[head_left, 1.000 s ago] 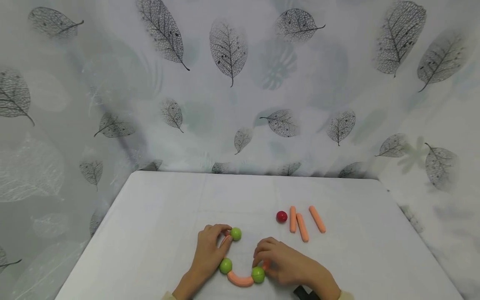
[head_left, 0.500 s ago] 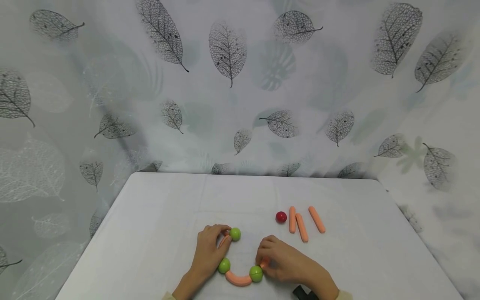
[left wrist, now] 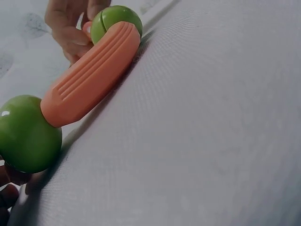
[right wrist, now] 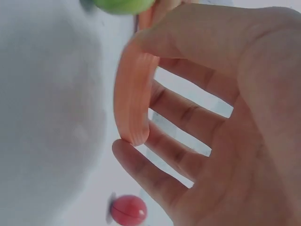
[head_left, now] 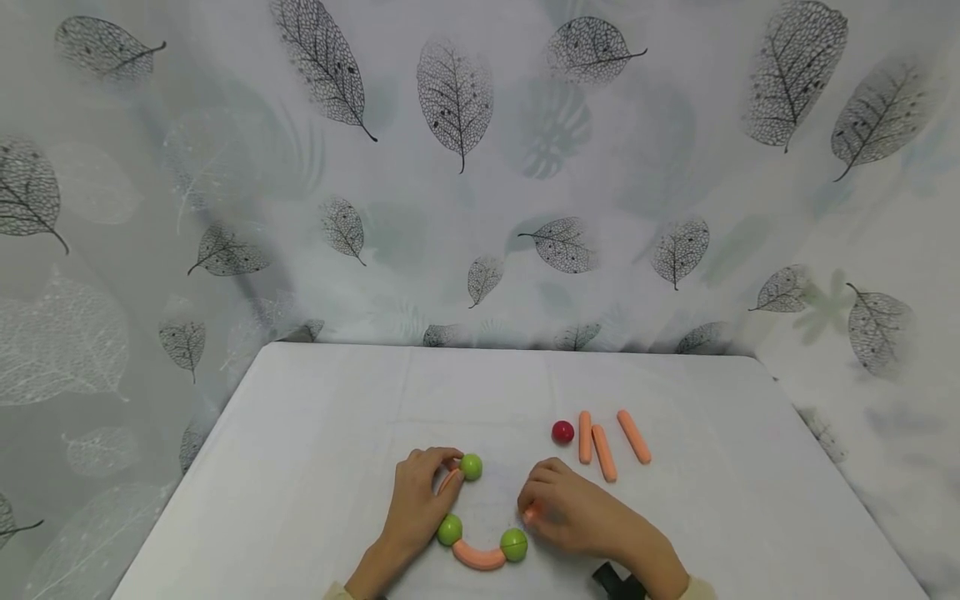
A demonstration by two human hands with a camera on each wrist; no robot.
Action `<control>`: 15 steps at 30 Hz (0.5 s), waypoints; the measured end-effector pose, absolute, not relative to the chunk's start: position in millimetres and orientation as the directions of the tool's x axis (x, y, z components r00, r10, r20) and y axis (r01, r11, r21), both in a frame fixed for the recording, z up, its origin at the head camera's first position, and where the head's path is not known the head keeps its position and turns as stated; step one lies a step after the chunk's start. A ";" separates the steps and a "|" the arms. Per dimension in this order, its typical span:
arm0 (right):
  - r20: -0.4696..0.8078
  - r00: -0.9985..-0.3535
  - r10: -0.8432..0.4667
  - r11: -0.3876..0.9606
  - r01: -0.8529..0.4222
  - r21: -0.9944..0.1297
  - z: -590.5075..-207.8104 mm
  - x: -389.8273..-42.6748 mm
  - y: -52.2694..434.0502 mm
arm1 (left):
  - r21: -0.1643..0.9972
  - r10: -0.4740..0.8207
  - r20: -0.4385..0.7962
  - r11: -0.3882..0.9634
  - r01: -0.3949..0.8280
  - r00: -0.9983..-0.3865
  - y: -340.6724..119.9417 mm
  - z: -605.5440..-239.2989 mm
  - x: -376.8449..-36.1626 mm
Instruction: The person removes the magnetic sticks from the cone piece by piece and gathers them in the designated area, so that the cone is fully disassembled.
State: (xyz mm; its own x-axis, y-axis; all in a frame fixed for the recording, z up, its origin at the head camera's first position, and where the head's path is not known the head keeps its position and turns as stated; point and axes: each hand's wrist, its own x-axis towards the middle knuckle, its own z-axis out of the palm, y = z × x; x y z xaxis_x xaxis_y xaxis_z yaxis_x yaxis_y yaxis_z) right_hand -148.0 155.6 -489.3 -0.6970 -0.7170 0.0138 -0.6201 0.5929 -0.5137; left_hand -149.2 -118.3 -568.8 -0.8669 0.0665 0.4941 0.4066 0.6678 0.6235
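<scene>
On the white table, my left hand (head_left: 417,504) holds an orange curved rod (head_left: 448,481), mostly covered by the fingers. One green ball (head_left: 471,467) sits at that rod's far end and another green ball (head_left: 450,529) at its near end. From the near ball a ridged orange curved rod (left wrist: 91,75) runs to a third green ball (left wrist: 117,21), which has a seam. My right hand (head_left: 577,510) pinches a loose orange curved rod (right wrist: 134,94) between thumb and fingers. A small gap separates this hand from the seamed ball in the head view.
A red ball (head_left: 562,432) lies beyond my right hand. Beside it are three straight orange sticks (head_left: 603,452). A black object (head_left: 618,581) shows under the right wrist. A leaf-patterned curtain (head_left: 480,183) hangs behind the table (head_left: 337,400).
My right hand has moved slightly away from the seamed green ball, taking the orange curved rod off it. The left hand stays in place.
</scene>
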 end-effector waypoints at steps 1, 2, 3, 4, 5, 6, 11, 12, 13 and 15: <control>0.022 -0.709 -0.705 0.602 -0.615 -0.509 -488.0 -148.6 157.6 | 0.622 0.068 0.496 0.667 0.409 -0.866 -118.4 -568.8 -149.3; 0.031 -0.720 -0.693 0.611 -0.609 -0.506 -486.8 -149.4 160.1 | 0.621 0.071 0.497 0.667 0.411 -0.865 -118.5 -569.0 -149.4; 0.040 -0.735 -0.676 0.623 -0.600 -0.501 -485.7 -150.4 162.8 | 0.620 0.073 0.498 0.666 0.414 -0.864 -118.6 -569.3 -149.5; 0.049 -0.749 -0.661 0.631 -0.590 -0.503 -484.7 -151.7 165.8 | 0.620 0.075 0.498 0.666 0.415 -0.864 -118.7 -569.7 -149.7; 0.056 -0.764 -0.643 0.643 -0.578 -0.504 -483.1 -153.0 169.2 | 0.618 0.077 0.501 0.665 0.419 -0.862 -118.7 -569.5 -150.1; 0.065 -0.778 -0.624 0.652 -0.565 -0.505 -481.6 -154.5 172.7 | 0.618 0.080 0.505 0.662 0.424 -0.860 -118.7 -569.4 -150.6; 0.154 -0.830 -0.536 0.668 -0.528 -0.523 -476.6 -165.0 196.2 | 0.614 0.088 0.517 0.654 0.441 -0.851 -118.3 -569.2 -152.1; 0.180 -0.839 -0.513 0.675 -0.524 -0.520 -476.4 -167.5 202.2 | 0.619 0.084 0.513 0.654 0.436 -0.854 -118.2 -569.4 -151.8; 0.204 -0.848 -0.489 0.676 -0.516 -0.526 -476.5 -170.2 208.9 | 0.624 0.078 0.505 0.655 0.426 -0.859 -118.1 -569.7 -151.2; 0.225 -0.885 -0.408 0.710 -0.462 -0.531 -477.4 -175.0 223.2 | 0.634 0.060 0.488 0.661 0.401 -0.871 -117.7 -570.4 -149.4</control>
